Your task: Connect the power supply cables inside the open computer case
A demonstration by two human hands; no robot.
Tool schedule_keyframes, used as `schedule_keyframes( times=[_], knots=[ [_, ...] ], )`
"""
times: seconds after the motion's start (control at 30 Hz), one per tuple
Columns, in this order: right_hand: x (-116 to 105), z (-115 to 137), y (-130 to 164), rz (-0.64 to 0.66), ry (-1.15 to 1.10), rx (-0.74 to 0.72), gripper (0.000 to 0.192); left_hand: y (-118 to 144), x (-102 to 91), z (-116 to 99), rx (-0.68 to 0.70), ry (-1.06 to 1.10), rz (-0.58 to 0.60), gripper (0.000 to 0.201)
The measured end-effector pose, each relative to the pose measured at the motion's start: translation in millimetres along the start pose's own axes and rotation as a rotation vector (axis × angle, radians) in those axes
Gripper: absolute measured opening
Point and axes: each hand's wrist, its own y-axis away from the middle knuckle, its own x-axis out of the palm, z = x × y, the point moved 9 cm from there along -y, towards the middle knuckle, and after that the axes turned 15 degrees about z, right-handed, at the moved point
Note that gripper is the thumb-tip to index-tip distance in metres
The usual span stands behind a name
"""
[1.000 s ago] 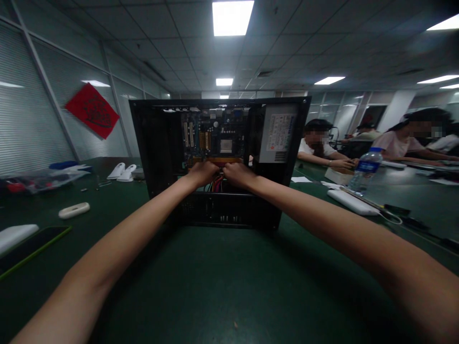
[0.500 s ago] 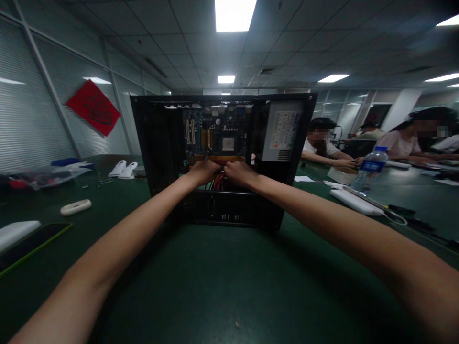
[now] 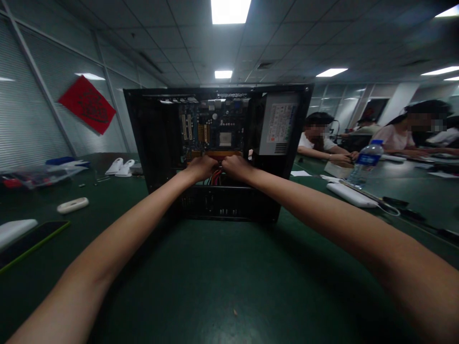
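A black computer case (image 3: 229, 204) stands upright on the green table with its side open towards me. Inside it are a motherboard (image 3: 234, 122) with a bare square chip (image 3: 225, 139), and a grey power supply (image 3: 278, 123) at the upper right. My left hand (image 3: 202, 167) and my right hand (image 3: 236, 167) are side by side within the case, just below the orange slots (image 3: 218, 155) at the board's lower edge. Both have their fingers curled closed. Whatever is between their fingers is hidden behind the knuckles. Coloured cables (image 3: 215, 177) hang beneath and between them.
On the left lie a phone (image 3: 34, 244), a cream oval case (image 3: 72, 205), white objects (image 3: 124, 167) and a plastic bag (image 3: 39, 174). A water bottle (image 3: 367, 162), a small box (image 3: 339, 168) and a white power bank (image 3: 351, 195) are on the right, where other people sit.
The whole view has shifted slightly, so the case and surroundings appear a little higher and further left. Both hands stay closed at the same spot in the case.
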Motion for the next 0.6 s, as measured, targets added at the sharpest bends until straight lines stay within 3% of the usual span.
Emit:
schedule_keyframes(
  times=[0.6],
  knots=[
    [-3,-18,27,0.028,-0.334,0.2,0.031,-5,-0.7,-4,0.065,0.115,-0.039,0.029]
  ],
)
